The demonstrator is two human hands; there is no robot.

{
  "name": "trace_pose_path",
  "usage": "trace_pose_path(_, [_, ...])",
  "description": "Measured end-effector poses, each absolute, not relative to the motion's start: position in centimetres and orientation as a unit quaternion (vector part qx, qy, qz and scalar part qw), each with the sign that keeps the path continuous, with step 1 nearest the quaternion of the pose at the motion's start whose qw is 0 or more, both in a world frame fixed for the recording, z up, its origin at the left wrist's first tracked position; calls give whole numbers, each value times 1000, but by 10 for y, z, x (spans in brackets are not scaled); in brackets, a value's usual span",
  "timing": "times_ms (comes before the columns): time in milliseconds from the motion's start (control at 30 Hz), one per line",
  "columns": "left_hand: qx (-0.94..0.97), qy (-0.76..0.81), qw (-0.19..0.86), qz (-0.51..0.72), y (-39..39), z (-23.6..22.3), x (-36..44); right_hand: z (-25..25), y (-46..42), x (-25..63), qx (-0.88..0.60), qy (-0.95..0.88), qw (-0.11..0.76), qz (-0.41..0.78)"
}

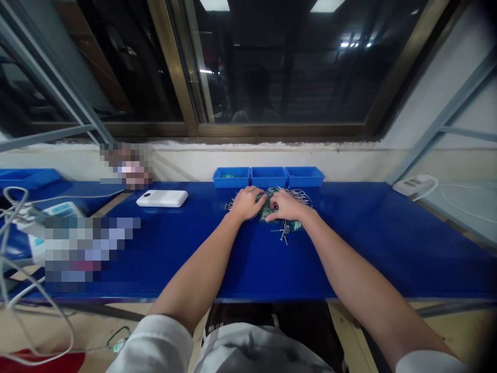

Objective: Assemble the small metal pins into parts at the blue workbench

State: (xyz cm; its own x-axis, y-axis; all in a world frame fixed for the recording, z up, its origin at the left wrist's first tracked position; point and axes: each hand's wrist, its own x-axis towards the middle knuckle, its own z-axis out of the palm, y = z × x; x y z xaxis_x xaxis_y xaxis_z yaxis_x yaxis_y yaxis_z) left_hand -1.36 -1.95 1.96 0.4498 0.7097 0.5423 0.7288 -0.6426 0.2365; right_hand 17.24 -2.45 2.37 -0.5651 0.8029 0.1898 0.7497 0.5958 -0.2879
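Observation:
Across the far middle of the blue table lies a loose heap of screws or nails point(301, 196), long, thin and silvery. A crumpled piece of green see-through plastic point(267, 208) lies among them, between my hands. At the heap's left side, my left hand point(248, 202) is closed, its fingers bent down toward the plastic; what they pinch is too small to tell. From the right, my right hand point(289, 205) reaches over the heap with fingers curled and its thumb apart from them, touching the plastic's edge. Several stray pieces point(284, 231) are scattered just in front of it.
Behind the heap stand three blue bins point(268, 176) in a row; the left one holds something green. A white power bank point(162, 198) lies to the left. White cables point(8, 259) hang at the far left, and a power strip point(414, 184) sits far right. A window backs the table point(186, 254).

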Motion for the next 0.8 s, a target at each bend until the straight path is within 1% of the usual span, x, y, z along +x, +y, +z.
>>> trace_pose_path(233, [-868, -393, 0, -304, -25, 25, -7, 24, -26, 170, -436, -842, 254, 189])
trace_pose_path(333, [-865, -385, -41, -319, -24, 24, -6, 23, -25, 171, -424, -813, 334, 218])
trace_pose_path(433, [-852, -379, -94, -349, -24, 23, -5, 20, -21, 173, -440, -769, 409, 218])
trace_pose_path(533, [-825, -376, -159, -390, -23, 21, -2, 16, -19, 174, -448, -742, 454, 208])
trace_pose_path(600, [-813, -367, -179, -415, -22, 20, -2, 16, -19, 173, -435, -725, 487, 219])
trace_pose_path(700, [-810, -352, -141, -447, -18, 18, -2, 17, -20, 172, -409, -697, 547, 218])
trace_pose_path(800, [-805, -351, -85, -471, -16, 17, -3, 18, -20, 171, -408, -688, 567, 199])
